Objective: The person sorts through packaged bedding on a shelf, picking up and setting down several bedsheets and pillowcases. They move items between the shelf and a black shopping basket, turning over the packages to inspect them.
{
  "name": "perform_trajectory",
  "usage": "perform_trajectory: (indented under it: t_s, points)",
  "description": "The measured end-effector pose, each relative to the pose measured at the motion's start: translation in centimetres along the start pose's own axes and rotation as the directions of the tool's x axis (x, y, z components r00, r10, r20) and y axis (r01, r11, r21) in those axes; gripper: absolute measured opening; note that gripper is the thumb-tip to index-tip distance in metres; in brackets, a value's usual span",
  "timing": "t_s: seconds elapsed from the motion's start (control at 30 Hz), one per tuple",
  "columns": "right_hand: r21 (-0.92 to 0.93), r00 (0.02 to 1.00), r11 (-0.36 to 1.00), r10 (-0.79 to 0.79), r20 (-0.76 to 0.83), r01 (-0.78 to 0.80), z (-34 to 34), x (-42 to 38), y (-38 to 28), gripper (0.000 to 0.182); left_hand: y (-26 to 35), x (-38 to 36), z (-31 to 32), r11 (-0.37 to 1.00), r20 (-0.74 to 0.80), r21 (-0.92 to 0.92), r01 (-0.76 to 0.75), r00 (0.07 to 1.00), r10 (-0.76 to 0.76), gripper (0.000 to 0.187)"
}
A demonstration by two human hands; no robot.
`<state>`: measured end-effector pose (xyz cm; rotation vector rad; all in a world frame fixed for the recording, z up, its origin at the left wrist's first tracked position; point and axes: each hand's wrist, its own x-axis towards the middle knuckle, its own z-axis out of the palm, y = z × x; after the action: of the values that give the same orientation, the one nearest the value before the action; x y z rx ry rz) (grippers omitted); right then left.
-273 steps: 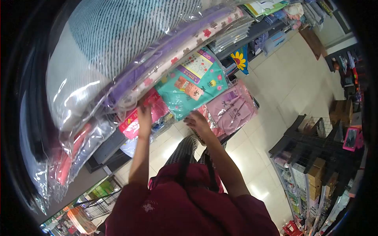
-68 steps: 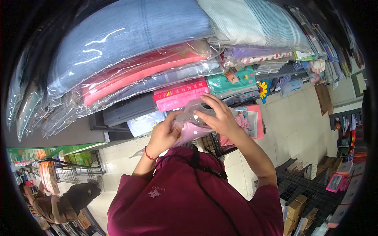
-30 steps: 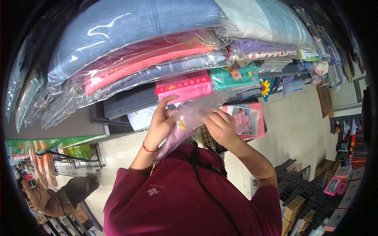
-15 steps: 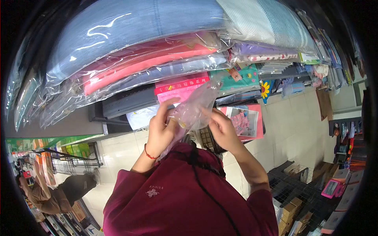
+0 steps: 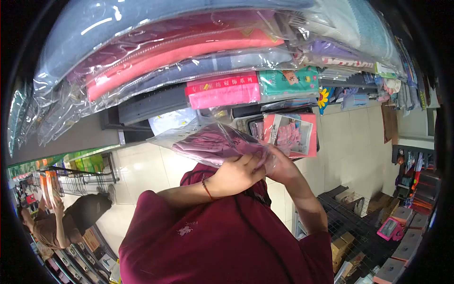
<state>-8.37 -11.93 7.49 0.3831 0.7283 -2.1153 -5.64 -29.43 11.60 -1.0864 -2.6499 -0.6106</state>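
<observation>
A clear plastic bag with folded mauve fabric in it (image 5: 213, 144) is held in front of my chest. My left hand (image 5: 239, 175) lies across its near side, fingers closed on the plastic and fabric. At the bag's right end my right hand (image 5: 282, 165) grips the plastic, its fingertips partly hidden by the bag. Just beyond the bag lie a pink package with a red label (image 5: 224, 94) and a green package (image 5: 289, 81).
Bagged blue (image 5: 142, 21) and coral textiles (image 5: 184, 52) are stacked ahead. A pink picture package (image 5: 291, 135) sits right of the bag. Another person (image 5: 61, 222) is at the lower left beside shelves. A black wire rack (image 5: 338, 215) stands at the right.
The bag has swung leftward and lies flatter, with the mauve fabric now visible. My left hand has moved right, close to my right hand. The other person now holds an orange item.
</observation>
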Motion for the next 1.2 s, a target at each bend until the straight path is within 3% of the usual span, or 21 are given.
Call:
perform_trajectory:
  t_s: [0.07,0.17,0.2,0.23,0.3,0.33,0.37,0.43,0.47,0.53,0.57,0.63,0.67,0.73,0.77,0.83,1.0,1.07,1.1,1.13,1.2]
  points:
    - [0.022,0.998,1.0,0.006,-0.065,-0.005,-0.4,-0.4,0.5,0.023,0.3,-0.5,0.8,0.998,0.029,0.035,-0.047,0.999,0.046,0.026]
    - [-0.567,0.99,0.812,-0.127,0.057,0.137,-2.6,-1.3,1.5,0.021,0.2,-1.2,0.1,0.989,-0.034,-0.015,-0.145,0.989,0.144,0.031]
    - [-0.879,0.834,0.071,-0.358,0.42,0.472,-0.3,-1.7,0.7,0.02,-0.4,-1.2,-2.6,0.954,0.172,-0.297,-0.038,0.981,0.093,0.038]
    - [-0.893,0.862,0.152,-0.372,0.345,0.423,-0.4,-2.0,0.6,0.019,-1.7,-0.8,-5.1,0.858,0.259,-0.512,0.026,0.958,0.125,0.044]
    - [-0.896,0.902,0.306,-0.386,0.191,0.32,-0.9,-3.1,0.2,0.016,-5.5,-2.7,-6.3,0.446,0.218,-0.884,0.138,0.967,0.133,0.05]
    - [-0.839,0.945,0.498,-0.324,0.054,0.218,1.1,-3.5,-1.0,0.014,-7.7,-4.1,-6.7,0.424,0.297,-0.863,0.275,0.955,-0.016,0.053]
    - [-0.824,0.95,0.54,-0.313,-0.005,0.173,2.5,-3.9,-1.9,0.015,-9.8,-5.7,-6.5,0.38,0.37,-0.833,0.403,0.915,-0.161,0.057]
    - [-0.783,0.953,0.616,-0.276,-0.122,0.079,4.9,-4.8,-3.2,0.017,-13.0,-9.7,-3.2,0.399,0.275,-0.541,0.74,0.604,-0.748,0.059]
    - [-0.813,0.925,0.582,-0.325,-0.198,0.03,5.6,-5.4,-3.6,0.029,-14.0,-11.7,-2.1,0.132,0.484,-0.628,0.767,0.518,-0.705,0.058]
    - [-0.858,0.936,0.486,-0.353,-0.015,0.169,6.2,-6.1,-4.7,0.02,-15.0,-15.0,-0.2,-0.402,0.81,-0.571,0.716,0.412,-0.419,0.057]
    - [-0.867,0.931,0.44,-0.358,0.07,0.235,6.4,-6.1,-5.2,0.015,-14.7,-16.0,0.9,-0.531,0.805,-0.583,0.615,0.528,-0.271,0.058]
    - [-0.846,0.856,0.255,-0.367,0.364,0.469,7.1,-4.2,-7.2,0.015,-12.6,-15.9,1.2,-0.722,0.68,-0.637,0.271,0.637,-0.362,0.053]
    - [-0.824,0.812,0.158,-0.345,0.47,0.544,6.9,-2.7,-8.5,0.015,-12.0,-15.8,1.2,-0.624,0.603,-0.744,0.239,0.643,-0.472,0.052]
    - [-0.846,0.896,0.341,-0.326,0.303,0.41,5.2,-0.1,-10.6,0.015,-11.4,-15.5,1.0,-0.379,0.396,-0.909,0.172,0.636,-0.662,0.052]
    - [-0.79,0.967,0.591,-0.253,0.01,0.163,3.6,1.3,-11.6,0.016,-11.2,-15.1,0.6,-0.335,0.353,-0.931,0.142,0.581,-0.734,0.053]
    - [-0.816,0.97,0.562,-0.242,-0.009,0.132,0.5,5.6,-13.8,0.021,-11.0,-14.4,-0.2,-0.24,0.252,-0.967,0.084,0.436,-0.864,0.055]
    - [-0.881,0.976,0.465,-0.216,-0.024,0.082,0.0,15.8,-19.2,0.023,-10.3,-13.2,3.5,0.036,-0.04,-0.999,-0.021,0.291,-0.956,0.051]
    - [-0.918,0.975,0.388,-0.221,-0.004,0.084,1.7,19.5,-20.8,0.023,-9.4,-11.3,6.6,-0.112,0.053,-0.973,-0.2,0.277,-0.959,0.051]
    - [-0.937,0.973,0.342,-0.23,-0.005,0.076,2.0,20.8,-20.8,0.023,-9.0,-10.0,8.1,-0.254,0.141,-0.926,-0.281,0.367,-0.919,0.049]
    - [-0.954,0.974,0.29,-0.226,0.008,0.075,2.9,22.7,-21.2,0.023,-9.3,-9.2,9.1,-0.26,0.177,-0.962,-0.083,0.536,-0.825,0.047]
    - [-0.986,0.969,0.151,-0.243,0.031,0.07,4.3,26.1,-21.2,0.023,-9.4,-6.2,13.3,-0.499,0.313,-0.833,-0.239,0.541,-0.781,0.042]
